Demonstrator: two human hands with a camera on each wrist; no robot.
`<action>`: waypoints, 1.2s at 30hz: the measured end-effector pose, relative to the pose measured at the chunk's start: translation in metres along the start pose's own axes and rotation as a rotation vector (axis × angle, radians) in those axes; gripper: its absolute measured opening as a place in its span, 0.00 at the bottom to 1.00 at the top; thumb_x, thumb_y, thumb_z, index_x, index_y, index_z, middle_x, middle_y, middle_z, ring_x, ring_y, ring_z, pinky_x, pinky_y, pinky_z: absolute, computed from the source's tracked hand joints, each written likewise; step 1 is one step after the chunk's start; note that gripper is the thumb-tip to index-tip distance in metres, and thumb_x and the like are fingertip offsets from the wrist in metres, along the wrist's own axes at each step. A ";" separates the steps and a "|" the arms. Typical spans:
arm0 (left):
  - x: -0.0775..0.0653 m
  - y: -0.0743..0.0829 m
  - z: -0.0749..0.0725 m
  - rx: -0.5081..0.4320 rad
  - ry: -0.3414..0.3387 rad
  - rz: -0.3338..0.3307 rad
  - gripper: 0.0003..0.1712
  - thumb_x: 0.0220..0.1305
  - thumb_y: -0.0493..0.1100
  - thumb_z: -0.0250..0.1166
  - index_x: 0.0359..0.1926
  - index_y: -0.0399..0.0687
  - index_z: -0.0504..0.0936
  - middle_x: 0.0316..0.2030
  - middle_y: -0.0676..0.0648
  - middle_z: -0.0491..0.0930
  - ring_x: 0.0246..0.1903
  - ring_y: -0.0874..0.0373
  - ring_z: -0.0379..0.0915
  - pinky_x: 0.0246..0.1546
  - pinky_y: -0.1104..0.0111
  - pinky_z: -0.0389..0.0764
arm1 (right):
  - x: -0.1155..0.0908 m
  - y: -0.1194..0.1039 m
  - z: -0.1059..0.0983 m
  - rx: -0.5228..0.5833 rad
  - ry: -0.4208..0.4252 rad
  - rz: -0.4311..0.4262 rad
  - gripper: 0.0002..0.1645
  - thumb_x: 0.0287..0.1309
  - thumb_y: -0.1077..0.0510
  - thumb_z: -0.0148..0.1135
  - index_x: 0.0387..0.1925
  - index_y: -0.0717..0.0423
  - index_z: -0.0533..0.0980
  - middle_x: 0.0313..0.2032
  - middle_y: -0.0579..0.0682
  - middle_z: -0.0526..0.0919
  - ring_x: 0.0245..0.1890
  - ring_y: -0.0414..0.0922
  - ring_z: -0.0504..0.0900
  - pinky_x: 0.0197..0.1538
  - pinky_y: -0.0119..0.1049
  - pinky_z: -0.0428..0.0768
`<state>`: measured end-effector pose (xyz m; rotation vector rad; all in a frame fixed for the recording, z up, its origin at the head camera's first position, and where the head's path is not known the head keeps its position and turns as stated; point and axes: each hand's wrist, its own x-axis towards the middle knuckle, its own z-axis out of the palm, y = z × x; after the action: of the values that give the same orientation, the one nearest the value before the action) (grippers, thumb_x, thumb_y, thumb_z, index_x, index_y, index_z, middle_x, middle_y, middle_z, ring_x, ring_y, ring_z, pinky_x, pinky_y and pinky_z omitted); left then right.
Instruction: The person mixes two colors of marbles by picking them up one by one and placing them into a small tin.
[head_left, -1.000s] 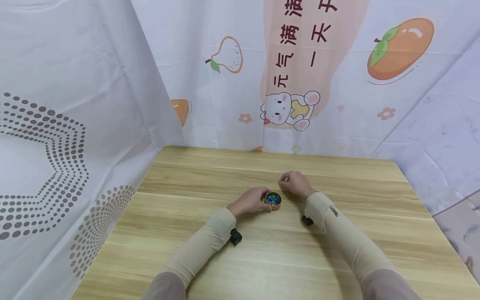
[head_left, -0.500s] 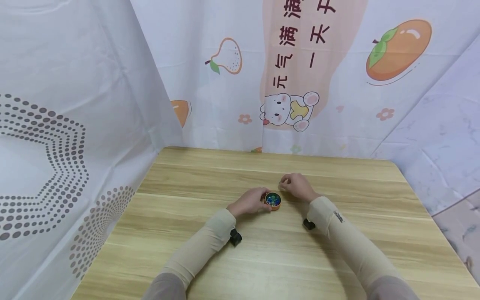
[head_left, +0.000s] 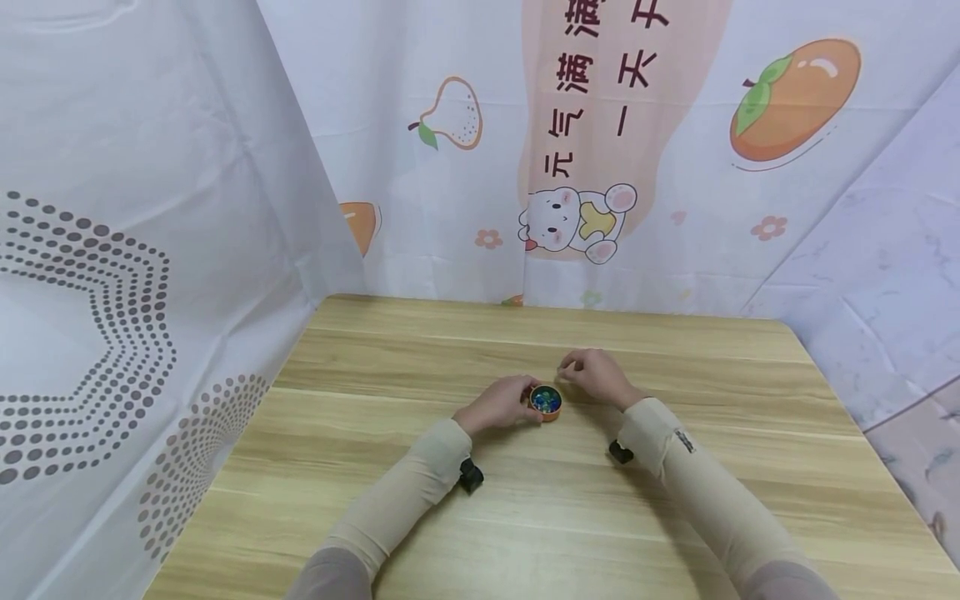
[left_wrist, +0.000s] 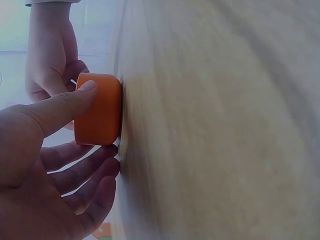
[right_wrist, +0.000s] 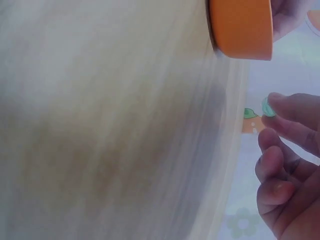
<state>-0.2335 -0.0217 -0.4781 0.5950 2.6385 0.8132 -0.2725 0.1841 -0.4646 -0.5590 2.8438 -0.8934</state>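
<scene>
A small round orange container (head_left: pixel 552 417) stands on the table, with shiny blue and green glass marbles (head_left: pixel 545 399) inside it. My left hand (head_left: pixel 498 404) grips its side, thumb on the near wall and fingers reaching round the far one. Just beyond the container to the right is my right hand (head_left: pixel 597 377). In the right wrist view, its thumb and forefinger pinch a pale green marble (right_wrist: pixel 267 107) above the table, apart from the orange wall. The other fingers of that hand are loosely curled. The marble is barely visible from the head camera.
The wood-grain table (head_left: pixel 420 517) extends on all sides of the hands. A white curtain (head_left: pixel 420 208) with printed fruit hangs along its back edge, and a dotted curtain (head_left: pixel 225 208) hangs on the left. Each wrist carries a small black camera (head_left: pixel 471 475).
My right hand has shifted slightly toward me and its forearm a little to the right, the marble still pinched. My left hand and the container have stayed put.
</scene>
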 end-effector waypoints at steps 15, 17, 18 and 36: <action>-0.001 0.000 0.000 0.034 0.007 0.007 0.34 0.48 0.54 0.68 0.56 0.51 0.70 0.46 0.53 0.77 0.44 0.62 0.73 0.47 0.69 0.73 | -0.007 -0.013 -0.003 0.005 -0.036 -0.048 0.09 0.55 0.52 0.60 0.35 0.50 0.81 0.23 0.47 0.78 0.22 0.39 0.70 0.25 0.32 0.69; -0.001 0.000 0.000 0.030 0.008 0.009 0.34 0.48 0.54 0.68 0.56 0.51 0.70 0.45 0.53 0.77 0.44 0.62 0.73 0.47 0.69 0.73 | -0.009 -0.013 -0.002 0.012 -0.036 -0.064 0.08 0.54 0.53 0.60 0.35 0.51 0.81 0.23 0.47 0.78 0.23 0.39 0.71 0.26 0.32 0.69; -0.001 0.000 0.000 0.031 0.008 0.010 0.34 0.48 0.54 0.68 0.56 0.51 0.70 0.45 0.53 0.77 0.44 0.62 0.73 0.47 0.69 0.73 | -0.009 -0.013 -0.002 0.014 -0.033 -0.074 0.08 0.54 0.53 0.60 0.34 0.51 0.81 0.24 0.47 0.79 0.23 0.39 0.71 0.26 0.31 0.69; -0.002 0.002 -0.001 0.038 0.003 0.012 0.32 0.50 0.54 0.67 0.56 0.51 0.70 0.45 0.54 0.77 0.44 0.63 0.71 0.48 0.69 0.72 | -0.023 -0.013 0.002 0.101 -0.102 -0.075 0.07 0.54 0.54 0.61 0.36 0.47 0.81 0.23 0.46 0.78 0.23 0.39 0.71 0.25 0.31 0.71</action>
<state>-0.2319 -0.0216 -0.4758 0.6204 2.6607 0.7692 -0.2468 0.1817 -0.4592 -0.6815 2.6861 -0.9850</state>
